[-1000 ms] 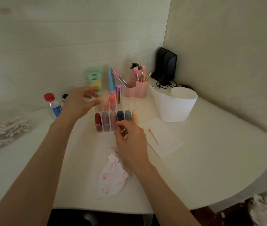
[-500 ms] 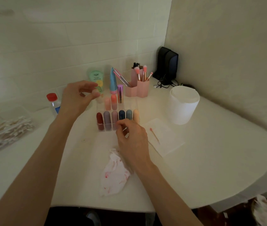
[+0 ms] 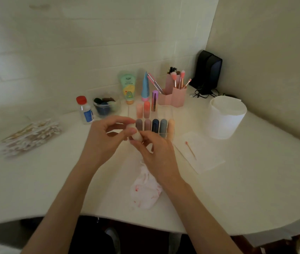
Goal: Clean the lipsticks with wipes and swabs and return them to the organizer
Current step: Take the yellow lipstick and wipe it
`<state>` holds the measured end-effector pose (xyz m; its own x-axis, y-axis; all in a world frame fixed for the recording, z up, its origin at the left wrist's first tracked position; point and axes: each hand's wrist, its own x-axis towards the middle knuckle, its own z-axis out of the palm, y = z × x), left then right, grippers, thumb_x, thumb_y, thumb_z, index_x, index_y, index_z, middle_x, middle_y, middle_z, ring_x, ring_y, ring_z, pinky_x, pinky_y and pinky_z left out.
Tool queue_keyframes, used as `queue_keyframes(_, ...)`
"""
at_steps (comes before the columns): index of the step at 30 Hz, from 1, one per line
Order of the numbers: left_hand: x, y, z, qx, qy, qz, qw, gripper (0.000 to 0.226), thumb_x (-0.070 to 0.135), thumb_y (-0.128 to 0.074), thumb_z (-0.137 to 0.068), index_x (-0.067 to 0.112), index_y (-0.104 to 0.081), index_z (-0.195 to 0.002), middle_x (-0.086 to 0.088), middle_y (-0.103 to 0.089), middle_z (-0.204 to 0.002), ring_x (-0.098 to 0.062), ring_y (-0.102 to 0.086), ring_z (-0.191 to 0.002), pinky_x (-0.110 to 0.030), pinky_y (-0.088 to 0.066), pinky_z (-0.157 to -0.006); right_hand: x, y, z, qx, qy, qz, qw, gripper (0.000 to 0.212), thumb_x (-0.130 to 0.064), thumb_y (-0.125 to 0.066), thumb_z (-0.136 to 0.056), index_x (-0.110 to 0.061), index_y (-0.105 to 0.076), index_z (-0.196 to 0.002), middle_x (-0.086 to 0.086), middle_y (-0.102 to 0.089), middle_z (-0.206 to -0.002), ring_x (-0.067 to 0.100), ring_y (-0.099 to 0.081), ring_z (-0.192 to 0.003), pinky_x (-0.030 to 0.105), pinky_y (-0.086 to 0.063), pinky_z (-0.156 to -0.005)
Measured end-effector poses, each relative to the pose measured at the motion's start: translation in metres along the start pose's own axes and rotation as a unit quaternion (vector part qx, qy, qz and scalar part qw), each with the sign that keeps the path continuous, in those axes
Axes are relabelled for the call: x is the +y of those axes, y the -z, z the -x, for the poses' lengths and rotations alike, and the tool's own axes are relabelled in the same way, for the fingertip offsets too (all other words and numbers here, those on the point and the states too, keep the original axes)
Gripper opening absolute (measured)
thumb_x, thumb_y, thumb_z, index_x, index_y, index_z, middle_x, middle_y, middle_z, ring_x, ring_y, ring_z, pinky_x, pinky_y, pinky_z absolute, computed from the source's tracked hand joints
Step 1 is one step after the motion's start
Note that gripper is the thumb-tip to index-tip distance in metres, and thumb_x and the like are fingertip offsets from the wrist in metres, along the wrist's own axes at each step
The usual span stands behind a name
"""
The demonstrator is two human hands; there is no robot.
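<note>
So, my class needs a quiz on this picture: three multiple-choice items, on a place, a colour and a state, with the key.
1. Where does the pink-tipped swab lie? A) on the flat white wipe beside the organizer B) in the brush holder C) on the crumpled wipe
2. What colour is the cap of the clear bottle? A) blue B) red C) green
3. What state is the pale lipstick in? A) standing in the organizer B) lying on the table C) gripped by left hand and right hand
Key: 1 A, it rests on that sheet; 2 B, the cap shows red; 3 C, both hands' fingers curl on it.
</note>
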<state>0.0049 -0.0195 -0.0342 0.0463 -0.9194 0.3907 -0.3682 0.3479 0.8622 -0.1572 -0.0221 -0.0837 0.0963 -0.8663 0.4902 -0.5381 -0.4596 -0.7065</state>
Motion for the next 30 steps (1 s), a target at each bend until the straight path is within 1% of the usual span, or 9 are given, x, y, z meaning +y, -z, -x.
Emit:
queue_keyframes(5, -0.009, -0.002, 0.012, 0.063, -0.015, -0.017, 0.998, 0.019, 0.020, -0.078, -0.086, 0.024, -0.074, -0.104, 0.016, -0.074, -0.097, -0.003, -0.071, -0.089, -0.017, -0.056, -0.081, 0.000, -0.003, 0.000, 0.010, 0.029, 0.050, 0.998, 0.030, -0.044, -0.068, -0.095, -0.021, -0.075, -0.112, -0.009, -0.074, -0.094, 0.002, -0.053, -0.075, 0.004, -0.036, -0.076)
queue_keyframes(8, -0.012, -0.005, 0.020, 0.144, 0.002, 0.010, 0.990, 0.012, 0.020, -0.073, -0.091, 0.026, -0.073, -0.102, 0.010, -0.075, -0.096, -0.009, -0.071, -0.087, -0.022, -0.057, -0.078, 0.003, -0.004, 0.000, 0.006, 0.035, 0.078, 0.996, 0.028, -0.041, -0.070, -0.094, -0.020, -0.076, -0.112, -0.006, -0.075, -0.097, 0.007, -0.062, -0.080, 0.011, -0.041, -0.078)
queue_keyframes(11, -0.016, 0.011, 0.021, 0.214, 0.026, 0.039, 0.976, 0.010, 0.022, -0.072, -0.093, 0.026, -0.073, -0.103, 0.007, -0.075, -0.097, -0.010, -0.072, -0.083, -0.023, -0.058, -0.075, 0.006, 0.004, 0.000, 0.013, 0.018, 0.071, 0.997, 0.026, -0.038, -0.071, -0.095, -0.018, -0.076, -0.110, -0.005, -0.074, -0.094, 0.010, -0.061, -0.078, 0.016, -0.043, -0.074)
queue_keyframes(14, -0.028, 0.027, 0.024, 0.121, 0.046, -0.065, 0.989, 0.013, 0.025, -0.073, -0.092, 0.030, -0.074, -0.103, 0.015, -0.074, -0.096, -0.001, -0.070, -0.086, -0.018, -0.054, -0.077, 0.007, 0.009, -0.001, 0.013, -0.014, 0.048, 0.999, 0.025, -0.038, -0.071, -0.095, -0.023, -0.074, -0.115, -0.009, -0.071, -0.094, 0.008, -0.057, -0.079, 0.018, -0.042, -0.071)
queue_keyframes(17, -0.042, 0.028, 0.034, 0.046, 0.060, -0.138, 0.988, 0.021, 0.019, -0.074, -0.091, 0.037, -0.071, -0.102, 0.018, -0.072, -0.095, 0.005, -0.067, -0.088, -0.012, -0.048, -0.071, 0.005, 0.008, -0.001, 0.025, -0.027, 0.025, 0.999, 0.031, -0.036, -0.073, -0.093, -0.026, -0.073, -0.123, -0.009, -0.072, -0.100, 0.013, -0.062, -0.090, 0.024, -0.049, -0.079)
queue_keyframes(19, -0.047, 0.027, 0.041, 0.032, 0.072, -0.142, 0.987, 0.025, 0.017, -0.074, -0.090, 0.037, -0.071, -0.104, 0.017, -0.072, -0.095, 0.004, -0.066, -0.089, -0.015, -0.046, -0.072, 0.004, 0.006, 0.000, 0.033, -0.031, 0.012, 0.999, 0.036, -0.036, -0.075, -0.092, -0.028, -0.071, -0.127, -0.009, -0.072, -0.103, 0.011, -0.062, -0.093, 0.024, -0.051, -0.085)
queue_keyframes(23, -0.049, 0.027, 0.046, 0.016, 0.069, -0.170, 0.983, 0.029, 0.020, -0.075, -0.088, 0.038, -0.070, -0.111, 0.020, -0.070, -0.100, 0.006, -0.063, -0.094, -0.008, -0.040, -0.075, 0.003, 0.008, 0.000, 0.028, -0.055, -0.008, 0.998, 0.034, -0.039, -0.075, -0.091, -0.032, -0.067, -0.123, -0.009, -0.069, -0.103, 0.007, -0.062, -0.088, 0.014, -0.048, -0.076)
queue_keyframes(26, -0.050, 0.027, 0.045, 0.000, 0.054, -0.193, 0.980, 0.036, 0.024, -0.078, -0.086, 0.042, -0.065, -0.114, 0.021, -0.067, -0.106, 0.006, -0.059, -0.097, -0.013, -0.043, -0.082, 0.003, 0.009, -0.001, 0.030, -0.062, -0.032, 0.997, 0.028, -0.037, -0.076, -0.090, -0.028, -0.063, -0.113, -0.004, -0.067, -0.109, 0.005, -0.065, -0.089, 0.011, -0.046, -0.072)
queue_keyframes(30, -0.042, 0.027, 0.042, 0.057, 0.000, -0.178, 0.982, 0.036, 0.031, -0.079, -0.084, 0.034, -0.068, -0.119, 0.017, -0.059, -0.115, 0.000, -0.058, -0.096, -0.011, -0.040, -0.073, -0.001, 0.007, -0.001, 0.021, -0.064, -0.040, 0.997, 0.026, -0.037, -0.076, -0.090, -0.028, -0.061, -0.110, -0.010, -0.068, -0.105, 0.004, -0.065, -0.090, 0.016, -0.049, -0.078)
